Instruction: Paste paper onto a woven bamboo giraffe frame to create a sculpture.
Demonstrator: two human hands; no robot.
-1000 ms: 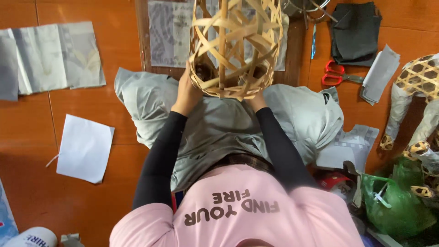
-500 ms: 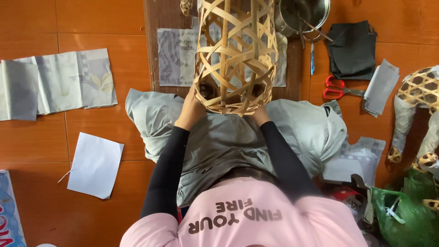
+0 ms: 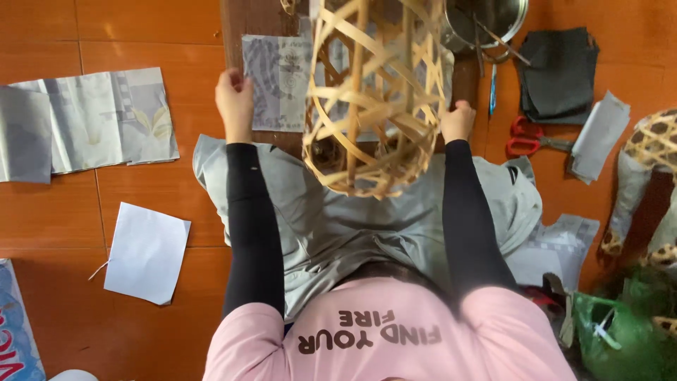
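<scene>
Bamboo strips woven into an open lattice make up the basket frame (image 3: 374, 99) that fills the top middle of the view, its round rim toward the camera, hanging over the person's grey-trousered lap (image 3: 352, 219). Neither hand wraps it. The right hand (image 3: 458, 120) sits at the frame's right side with fingers curled in, just touching or right beside the strips — can't tell if it's actually pinching one. The left hand (image 3: 234, 99) is well off to the left of the frame, fingers loosely bent over the edge of a patterned paper sheet (image 3: 276, 81) lying on the dark wooden board (image 3: 236, 28); whether it grips the sheet isn't clear.

Count-wise: one frame in hand, one more paper-covered lattice piece (image 3: 652, 148) at the far right edge, one pair of red-handled scissors (image 3: 525, 137), one metal pot (image 3: 493, 17) up top, one folded dark cloth (image 3: 560, 70). On the left, a row of folded grey printed sheets (image 3: 92, 123) and one plain white sheet (image 3: 147, 252).

Room-wise — the orange floor (image 3: 141, 28) left of the lap has open patches between the papers; the right side is crowded, with a green plastic bag (image 3: 620, 331) near the knee.
</scene>
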